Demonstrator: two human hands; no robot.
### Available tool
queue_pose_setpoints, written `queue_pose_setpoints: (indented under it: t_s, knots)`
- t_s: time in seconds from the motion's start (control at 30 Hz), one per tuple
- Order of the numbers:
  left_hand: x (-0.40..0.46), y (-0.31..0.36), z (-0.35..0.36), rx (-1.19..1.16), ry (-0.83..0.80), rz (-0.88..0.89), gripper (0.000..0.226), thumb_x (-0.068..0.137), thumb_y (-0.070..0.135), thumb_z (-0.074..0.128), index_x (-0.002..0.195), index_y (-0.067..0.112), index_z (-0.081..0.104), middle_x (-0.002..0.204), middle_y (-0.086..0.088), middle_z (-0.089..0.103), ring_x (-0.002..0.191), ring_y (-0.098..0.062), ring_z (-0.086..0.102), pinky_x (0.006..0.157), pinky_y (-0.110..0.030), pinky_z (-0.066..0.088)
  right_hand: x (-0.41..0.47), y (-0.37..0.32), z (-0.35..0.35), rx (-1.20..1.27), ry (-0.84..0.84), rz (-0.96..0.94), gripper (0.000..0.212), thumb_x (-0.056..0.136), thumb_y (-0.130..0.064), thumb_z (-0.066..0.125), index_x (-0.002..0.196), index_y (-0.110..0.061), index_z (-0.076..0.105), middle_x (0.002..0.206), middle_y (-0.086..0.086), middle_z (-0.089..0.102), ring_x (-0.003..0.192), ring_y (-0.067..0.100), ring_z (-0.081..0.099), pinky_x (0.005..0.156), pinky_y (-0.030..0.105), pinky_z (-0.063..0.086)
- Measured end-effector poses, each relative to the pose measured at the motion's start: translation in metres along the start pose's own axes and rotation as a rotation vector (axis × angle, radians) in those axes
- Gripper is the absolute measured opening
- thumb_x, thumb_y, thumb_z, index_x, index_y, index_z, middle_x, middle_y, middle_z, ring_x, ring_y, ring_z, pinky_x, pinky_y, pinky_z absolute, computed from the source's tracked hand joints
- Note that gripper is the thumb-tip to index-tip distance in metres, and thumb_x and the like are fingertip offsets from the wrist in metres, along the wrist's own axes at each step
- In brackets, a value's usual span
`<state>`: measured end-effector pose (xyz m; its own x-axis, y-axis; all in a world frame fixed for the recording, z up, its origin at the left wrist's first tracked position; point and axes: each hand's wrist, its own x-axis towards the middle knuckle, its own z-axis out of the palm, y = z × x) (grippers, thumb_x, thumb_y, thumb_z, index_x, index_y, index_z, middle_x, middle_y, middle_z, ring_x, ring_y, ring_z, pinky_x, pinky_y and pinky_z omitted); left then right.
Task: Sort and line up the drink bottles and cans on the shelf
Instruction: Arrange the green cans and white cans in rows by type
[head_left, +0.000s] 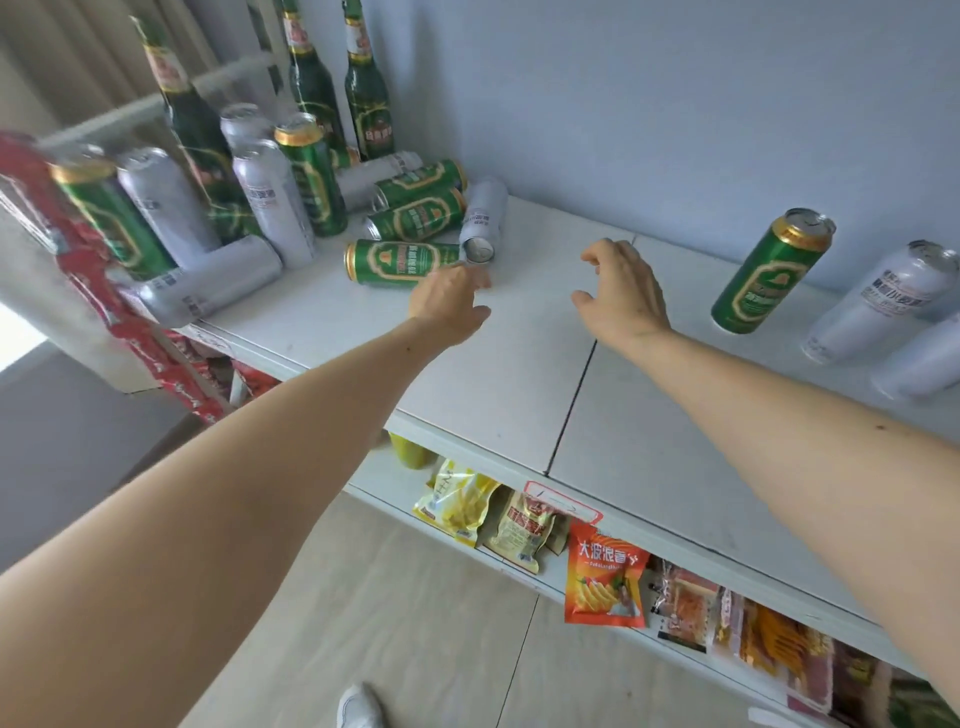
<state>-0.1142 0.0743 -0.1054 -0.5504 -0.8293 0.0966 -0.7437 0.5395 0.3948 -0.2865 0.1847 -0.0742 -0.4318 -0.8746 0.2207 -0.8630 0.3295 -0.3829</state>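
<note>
On the white shelf top (519, 374), green and silver cans crowd the left end. Some stand upright, others lie on their sides. A green can (402, 262) lies nearest, with a silver can (483, 221) on its side just behind it. Three green glass bottles (366, 98) stand at the back left. At the right, one green can (769, 273) stands upright beside silver cans (883, 301). My left hand (449, 306) hovers next to the lying green can, fingers relaxed, holding nothing. My right hand (623, 291) hangs over the bare middle of the shelf, fingers loosely curled and empty.
The wall (675, 104) runs right behind the shelf. Snack bags (605, 582) hang and lie on the lower shelf below the front edge. Red packaging (104, 291) sits at the left end. A white shoe (358, 706) shows on the floor.
</note>
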Motion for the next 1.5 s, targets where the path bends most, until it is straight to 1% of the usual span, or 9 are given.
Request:
queue_pose_setpoints:
  t_s: [0.2, 0.5, 0.57, 0.73, 0.93, 1.23, 1.33, 1.4, 1.5]
  knots:
    - [0.005, -0.094, -0.026, 0.055, 0.036, -0.002, 0.044, 0.084, 0.025, 0.069, 0.127, 0.021, 0.056, 0.134, 0.0, 0.052, 0.124, -0.024, 0.045, 0.095, -0.039, 0.045, 0.019, -0.065, 0.053, 0.005, -0.05, 0.017, 0.046, 0.085, -0.016, 0.064, 0.128, -0.01, 0.048, 0.133, 0.01, 0.047, 0.122, 0.031, 0.047, 0.091, 0.037, 0.044]
    - [0.035, -0.166, -0.035, 0.055, 0.019, -0.015, 0.079, 0.079, 0.036, 0.075, 0.142, 0.015, 0.032, 0.143, -0.009, 0.035, 0.131, -0.032, 0.029, 0.103, -0.046, 0.035, 0.067, -0.109, 0.1, -0.032, -0.201, -0.075, 0.066, 0.08, -0.034, 0.074, 0.136, -0.016, 0.044, 0.139, 0.008, 0.048, 0.125, 0.031, 0.043, 0.092, 0.037, 0.042]
    - [0.044, -0.172, -0.031, -0.012, 0.008, -0.039, 0.083, 0.077, 0.036, 0.076, 0.142, 0.013, 0.029, 0.141, -0.012, 0.035, 0.13, -0.034, 0.03, 0.103, -0.045, 0.035, 0.076, -0.111, 0.108, -0.063, -0.231, -0.11, 0.066, 0.08, -0.036, 0.074, 0.136, -0.018, 0.044, 0.138, 0.006, 0.048, 0.126, 0.029, 0.041, 0.091, 0.038, 0.042]
    - [0.066, -0.179, -0.021, -0.201, -0.026, -0.132, 0.082, 0.074, 0.041, 0.077, 0.132, 0.008, 0.031, 0.127, -0.011, 0.05, 0.115, -0.029, 0.05, 0.092, -0.041, 0.043, 0.096, -0.115, 0.125, -0.122, -0.282, -0.141, 0.072, 0.075, -0.04, 0.077, 0.135, -0.02, 0.043, 0.139, 0.004, 0.047, 0.128, 0.028, 0.039, 0.095, 0.041, 0.044]
    - [0.07, -0.184, -0.018, -0.298, -0.106, -0.153, 0.061, 0.083, 0.04, 0.069, 0.127, 0.012, 0.037, 0.114, -0.005, 0.055, 0.094, -0.021, 0.05, 0.073, -0.031, 0.04, 0.107, -0.113, 0.138, -0.16, -0.281, -0.118, 0.071, 0.073, -0.032, 0.08, 0.133, -0.015, 0.045, 0.134, 0.008, 0.045, 0.125, 0.031, 0.039, 0.093, 0.041, 0.043]
    - [0.067, -0.185, -0.018, -0.297, -0.038, -0.074, 0.061, 0.083, 0.037, 0.071, 0.125, 0.01, 0.038, 0.119, -0.009, 0.054, 0.095, -0.02, 0.047, 0.075, -0.031, 0.037, 0.104, -0.113, 0.137, -0.126, -0.275, -0.099, 0.071, 0.07, -0.025, 0.084, 0.13, -0.007, 0.05, 0.132, 0.01, 0.045, 0.12, 0.033, 0.042, 0.097, 0.039, 0.043]
    - [0.063, -0.181, -0.02, -0.37, 0.005, -0.016, 0.066, 0.081, 0.032, 0.074, 0.131, 0.01, 0.037, 0.127, -0.009, 0.049, 0.107, -0.021, 0.048, 0.085, -0.029, 0.038, 0.098, -0.109, 0.133, -0.117, -0.272, -0.089, 0.069, 0.068, -0.028, 0.084, 0.126, -0.009, 0.052, 0.131, 0.008, 0.045, 0.119, 0.033, 0.043, 0.095, 0.039, 0.044]
    - [0.062, -0.174, -0.022, -0.442, 0.043, 0.02, 0.07, 0.078, 0.03, 0.077, 0.133, 0.013, 0.037, 0.131, -0.008, 0.047, 0.115, -0.022, 0.048, 0.094, -0.034, 0.041, 0.094, -0.106, 0.128, -0.101, -0.254, -0.054, 0.07, 0.066, -0.031, 0.084, 0.126, -0.012, 0.053, 0.132, 0.007, 0.044, 0.119, 0.032, 0.043, 0.095, 0.042, 0.045]
    - [0.062, -0.156, -0.03, -0.528, 0.094, 0.087, 0.077, 0.074, 0.027, 0.08, 0.135, 0.014, 0.035, 0.133, -0.006, 0.047, 0.118, -0.023, 0.049, 0.096, -0.038, 0.045, 0.09, -0.107, 0.119, -0.055, -0.232, -0.016, 0.077, 0.06, -0.042, 0.084, 0.125, -0.015, 0.051, 0.132, 0.007, 0.048, 0.119, 0.031, 0.046, 0.094, 0.043, 0.046]
